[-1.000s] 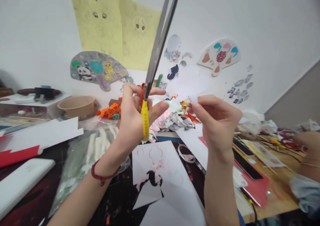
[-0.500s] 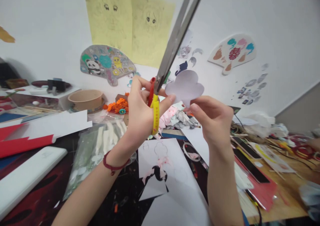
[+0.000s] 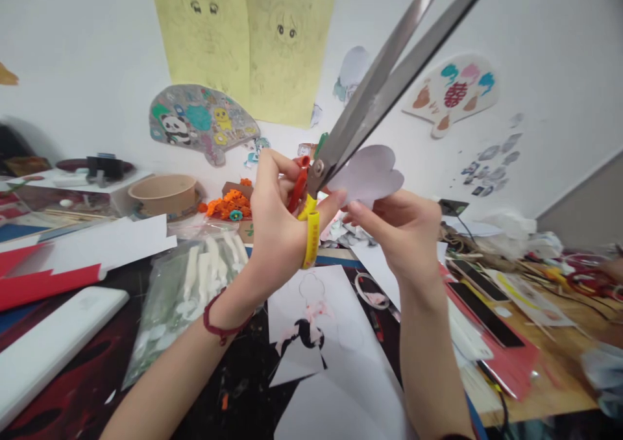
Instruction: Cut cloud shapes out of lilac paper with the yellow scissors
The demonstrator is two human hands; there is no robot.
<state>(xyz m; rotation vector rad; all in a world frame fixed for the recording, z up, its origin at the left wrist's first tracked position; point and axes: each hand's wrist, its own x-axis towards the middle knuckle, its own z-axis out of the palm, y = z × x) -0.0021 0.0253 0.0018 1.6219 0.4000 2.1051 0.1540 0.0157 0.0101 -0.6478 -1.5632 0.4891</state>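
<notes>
The left hand (image 3: 287,213), raised from a slanting forearm with its palm turned inward, held large steel scissors with red and yellow handles (image 3: 341,141), the parted blades pointing up and to the right, while its thumb met the left edge of a pale, cloud-shaped paper cutout (image 3: 377,167). The right hand (image 3: 409,232), bent at the wrist above an upright forearm, pinched the cutout's lower edge with narrowed fingers, keeping it aloft behind the blades. Below spread a dark, glossy bench (image 3: 233,381) bearing white drawing paper (image 3: 350,375) and a clear plastic bag (image 3: 165,317), before a white wall (image 3: 549,57) hung with yellow sketched sheets (image 3: 209,57).
</notes>
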